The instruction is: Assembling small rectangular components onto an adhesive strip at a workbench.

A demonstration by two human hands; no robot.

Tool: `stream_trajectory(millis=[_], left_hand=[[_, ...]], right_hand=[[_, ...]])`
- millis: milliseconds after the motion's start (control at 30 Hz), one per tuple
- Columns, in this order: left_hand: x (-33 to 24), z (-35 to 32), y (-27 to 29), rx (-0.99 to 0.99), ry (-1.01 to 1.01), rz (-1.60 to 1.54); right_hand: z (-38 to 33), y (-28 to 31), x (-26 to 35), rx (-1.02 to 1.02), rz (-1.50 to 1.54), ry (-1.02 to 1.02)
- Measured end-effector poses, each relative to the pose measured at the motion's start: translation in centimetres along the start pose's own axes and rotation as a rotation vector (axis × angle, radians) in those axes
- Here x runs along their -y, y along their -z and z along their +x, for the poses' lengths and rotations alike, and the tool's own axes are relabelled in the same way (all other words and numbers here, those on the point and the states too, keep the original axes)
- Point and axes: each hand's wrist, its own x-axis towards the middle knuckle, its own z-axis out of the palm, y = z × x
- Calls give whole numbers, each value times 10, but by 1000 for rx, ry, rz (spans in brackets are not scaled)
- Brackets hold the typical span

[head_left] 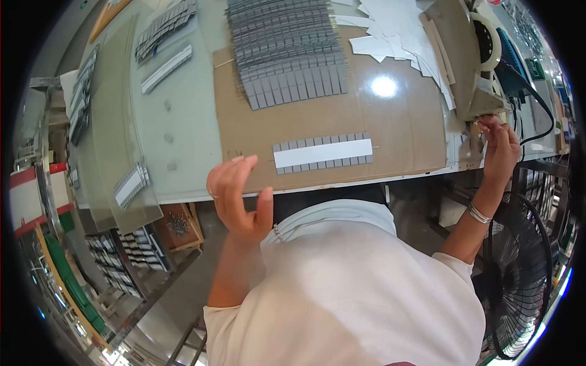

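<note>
My left hand hovers open above the near table edge, fingers spread, holding nothing. Just right of it a row of small grey pieces with a white strip across them lies on the brown cardboard sheet. My right hand reaches to the table's right end, its fingertips pinching something small at the foot of a grey tape dispenser. A large stack of grey pieces sits at the far middle of the cardboard.
White paper strips pile at the far right. More grey pieces and a white bar lie on the glass table top at left. A black floor fan stands by my right side. Boxes of parts sit below left.
</note>
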Motion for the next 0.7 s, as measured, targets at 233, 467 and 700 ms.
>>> stream_trajectory(millis=[233, 467, 700], left_hand=[[-23, 16, 11, -133, 184, -208], [-85, 31, -6, 412, 43, -573], [-59, 7, 24, 646, 645, -978]], right_hand=[[-63, -39, 54, 172, 33, 89], [-140, -178, 88, 1106, -378, 92], [-148, -187, 83, 1143, -331, 84]])
